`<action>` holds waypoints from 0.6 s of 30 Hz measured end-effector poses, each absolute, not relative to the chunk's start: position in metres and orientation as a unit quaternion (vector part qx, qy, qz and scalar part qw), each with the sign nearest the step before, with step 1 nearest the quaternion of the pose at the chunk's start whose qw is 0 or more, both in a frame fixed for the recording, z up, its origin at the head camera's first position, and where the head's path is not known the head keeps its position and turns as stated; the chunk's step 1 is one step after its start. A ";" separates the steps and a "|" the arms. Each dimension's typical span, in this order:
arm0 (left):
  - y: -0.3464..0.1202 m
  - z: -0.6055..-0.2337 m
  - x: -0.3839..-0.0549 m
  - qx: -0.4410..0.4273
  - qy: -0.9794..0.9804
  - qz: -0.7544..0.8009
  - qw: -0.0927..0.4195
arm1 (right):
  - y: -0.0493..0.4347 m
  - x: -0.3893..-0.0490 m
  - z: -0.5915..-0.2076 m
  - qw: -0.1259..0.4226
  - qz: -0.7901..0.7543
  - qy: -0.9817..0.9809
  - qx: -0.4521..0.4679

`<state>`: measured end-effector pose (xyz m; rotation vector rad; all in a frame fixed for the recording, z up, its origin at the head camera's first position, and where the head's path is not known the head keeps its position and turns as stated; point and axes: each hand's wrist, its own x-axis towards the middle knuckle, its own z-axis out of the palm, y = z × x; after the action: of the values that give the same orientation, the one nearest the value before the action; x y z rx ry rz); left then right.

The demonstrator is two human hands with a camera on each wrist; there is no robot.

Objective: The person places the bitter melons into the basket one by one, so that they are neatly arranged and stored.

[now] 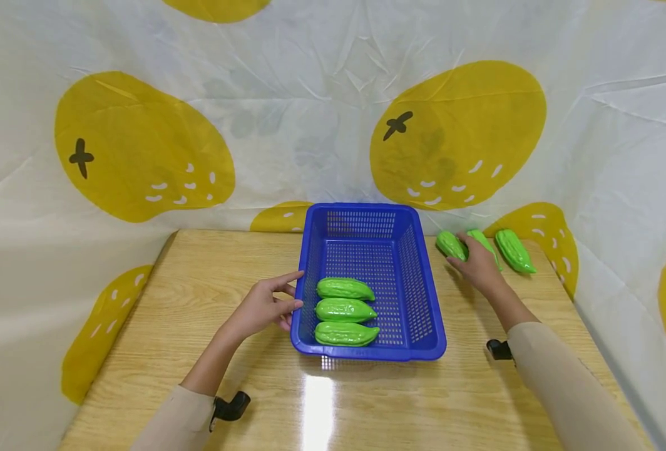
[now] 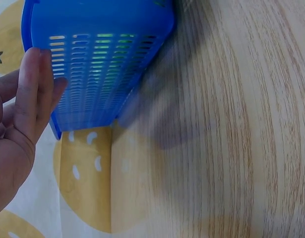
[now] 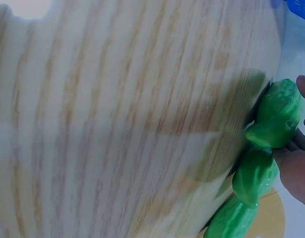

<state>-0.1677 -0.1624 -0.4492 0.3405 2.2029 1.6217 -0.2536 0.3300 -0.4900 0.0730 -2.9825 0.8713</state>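
Observation:
A blue plastic basket stands mid-table, with several shiny green toy bitter melons lying side by side in its left front part. My left hand touches the basket's left rim, its fingers fairly straight; in the left wrist view those fingers lie along the slotted outer wall. To the right of the basket, my right hand grips a bitter melon from above. Two more lie beside it, one partly hidden behind that hand and the rightmost bitter melon in plain sight.
The wooden table meets a white cloth with yellow fruit prints at its back edge. This cloth also hangs along both sides. Black wrist mounts stick out near both sleeves.

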 end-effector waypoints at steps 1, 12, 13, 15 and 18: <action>-0.162 -0.449 -0.168 0.120 0.784 0.578 0.192 | 0.330 -0.254 -0.491 0.021 0.281 -0.959 0.026; -0.163 -0.453 -0.169 0.131 0.781 0.581 0.188 | 0.324 -0.252 -0.496 0.018 0.298 -0.954 0.022; -0.164 -0.453 -0.169 0.133 0.780 0.582 0.187 | 0.324 -0.251 -0.497 0.016 0.301 -0.953 0.023; -0.164 -0.454 -0.169 0.135 0.779 0.583 0.187 | 0.323 -0.250 -0.497 0.014 0.304 -0.952 0.025; -0.164 -0.455 -0.168 0.135 0.780 0.583 0.186 | 0.322 -0.249 -0.498 0.014 0.312 -0.949 0.028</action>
<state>-0.1685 -0.1638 -0.4546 0.3802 2.1962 1.6419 -0.2494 0.3217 -0.4980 0.0859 -2.9571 0.9730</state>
